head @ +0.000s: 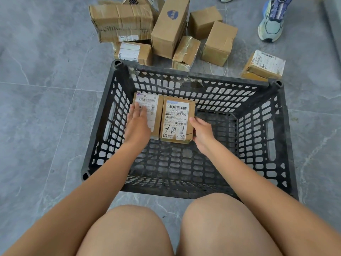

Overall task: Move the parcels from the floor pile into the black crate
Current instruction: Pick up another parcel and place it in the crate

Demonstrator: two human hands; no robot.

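Cardboard parcels are being seated inside the black crate [188, 78]: your left hand [137, 124] rests flat, fingers straight, on the left parcel [154, 108], while your right hand [202, 133] grips the labelled parcel [176, 119] beside it. Next, I'd judge, let go and reach over the far rim to the floor pile [166, 30].

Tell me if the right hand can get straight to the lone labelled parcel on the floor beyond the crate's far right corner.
Probably yes, once it lets go: the right hand now holds a parcel in the crate; the lone parcel lies uncovered, apart from the pile.
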